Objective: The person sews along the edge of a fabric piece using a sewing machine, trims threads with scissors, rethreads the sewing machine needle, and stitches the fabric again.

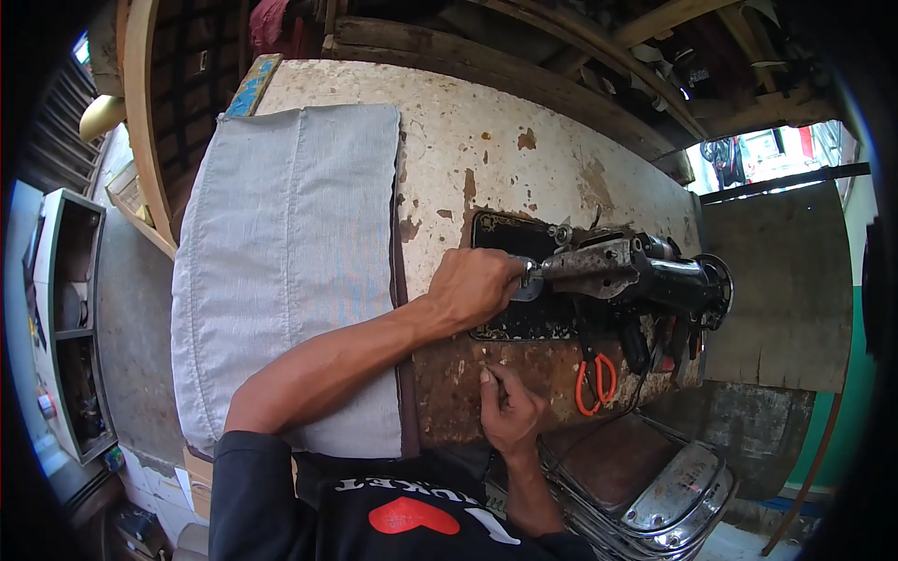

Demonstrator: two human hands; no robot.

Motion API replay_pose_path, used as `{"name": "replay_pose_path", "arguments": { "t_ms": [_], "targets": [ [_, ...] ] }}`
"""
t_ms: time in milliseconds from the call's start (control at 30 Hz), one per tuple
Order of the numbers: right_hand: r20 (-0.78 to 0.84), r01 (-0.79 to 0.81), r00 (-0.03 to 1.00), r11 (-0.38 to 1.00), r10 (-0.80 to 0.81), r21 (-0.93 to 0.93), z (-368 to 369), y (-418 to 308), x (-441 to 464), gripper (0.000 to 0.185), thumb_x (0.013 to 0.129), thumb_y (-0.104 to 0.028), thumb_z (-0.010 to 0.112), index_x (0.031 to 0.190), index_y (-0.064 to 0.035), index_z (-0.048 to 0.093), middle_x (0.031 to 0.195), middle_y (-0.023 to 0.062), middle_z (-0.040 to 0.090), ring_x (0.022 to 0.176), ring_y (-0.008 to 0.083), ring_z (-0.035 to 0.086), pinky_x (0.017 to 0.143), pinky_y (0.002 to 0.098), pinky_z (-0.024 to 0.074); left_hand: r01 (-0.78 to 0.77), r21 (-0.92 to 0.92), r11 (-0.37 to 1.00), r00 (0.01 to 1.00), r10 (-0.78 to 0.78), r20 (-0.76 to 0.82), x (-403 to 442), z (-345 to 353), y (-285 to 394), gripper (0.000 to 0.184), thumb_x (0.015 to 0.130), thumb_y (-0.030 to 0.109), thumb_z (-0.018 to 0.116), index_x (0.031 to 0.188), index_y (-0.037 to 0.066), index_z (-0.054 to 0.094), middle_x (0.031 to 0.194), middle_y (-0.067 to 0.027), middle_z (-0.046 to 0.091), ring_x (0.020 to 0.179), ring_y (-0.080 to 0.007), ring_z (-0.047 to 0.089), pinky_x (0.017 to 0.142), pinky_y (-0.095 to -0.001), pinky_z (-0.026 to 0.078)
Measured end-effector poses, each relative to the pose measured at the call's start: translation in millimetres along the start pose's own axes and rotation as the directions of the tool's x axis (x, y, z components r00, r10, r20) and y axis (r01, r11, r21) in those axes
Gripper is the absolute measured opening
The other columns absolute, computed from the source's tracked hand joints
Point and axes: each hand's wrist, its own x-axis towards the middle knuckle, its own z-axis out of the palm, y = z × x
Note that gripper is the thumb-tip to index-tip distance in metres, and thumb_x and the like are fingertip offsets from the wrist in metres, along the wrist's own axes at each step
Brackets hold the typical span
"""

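A black sewing machine stands on the worn table, its head pointing left. My left hand is at the needle end of the machine, fingers curled in at the needle bar. The fingertips are partly hidden, so what they pinch cannot be made out. Below it, near the table's front edge, my right hand is closed with thumb and forefinger together. Anything between them is too small to name. A light grey cloth with stitched seams lies flat under my left forearm. Orange-handled scissors lie right of my right hand.
The table has chipped white paint and a bare brown front strip. Stacked chairs with metal frames stand at the lower right. A wooden frame rises at the left, above an open cabinet. Timber beams run behind the table.
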Motion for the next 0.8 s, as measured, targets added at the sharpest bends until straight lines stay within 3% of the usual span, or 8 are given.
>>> {"name": "replay_pose_path", "arguments": {
  "t_ms": [100,167,800],
  "targets": [
    [-0.004,0.009,1.000,1.000,-0.009,0.001,-1.5,-2.0,0.8,0.009,0.093,-0.011,0.075,0.100,-0.0052,0.076,0.073,0.0138,0.072,0.055,0.0234,0.070,0.052,0.0340,0.0508,0.006,0.017,1.000,1.000,-0.007,0.022,0.3,0.7,-0.3,0.011,0.091,0.017,0.065,0.094,0.009,0.072,0.083,-0.0159,0.071,0.077,-0.0416,0.071,0.066,-0.0537,0.055],
    [0.012,-0.010,1.000,1.000,0.010,-0.016,-1.6,-1.0,-0.2,0.009,0.093,-0.010,0.075,0.101,-0.0048,0.076,0.071,0.0134,0.071,0.054,0.0224,0.069,0.052,0.0337,0.0503,-0.005,0.071,0.997,1.000,0.004,0.014,0.5,1.0,-0.9,0.013,0.091,0.021,0.072,0.098,0.012,0.077,0.082,-0.0120,0.072,0.076,-0.0369,0.072,0.064,-0.0490,0.056],
    [0.011,0.005,1.000,1.000,-0.005,-0.007,-2.5,0.4,0.8,0.013,0.094,-0.013,0.074,0.104,-0.0062,0.076,0.077,0.0131,0.074,0.058,0.0228,0.071,0.054,0.0336,0.0527,-0.024,0.072,0.997,1.000,0.024,0.008,0.6,1.5,-0.3,0.013,0.090,0.021,0.073,0.098,0.012,0.077,0.084,-0.0100,0.073,0.074,-0.0346,0.072,0.063,-0.0471,0.056]
  ]
}}
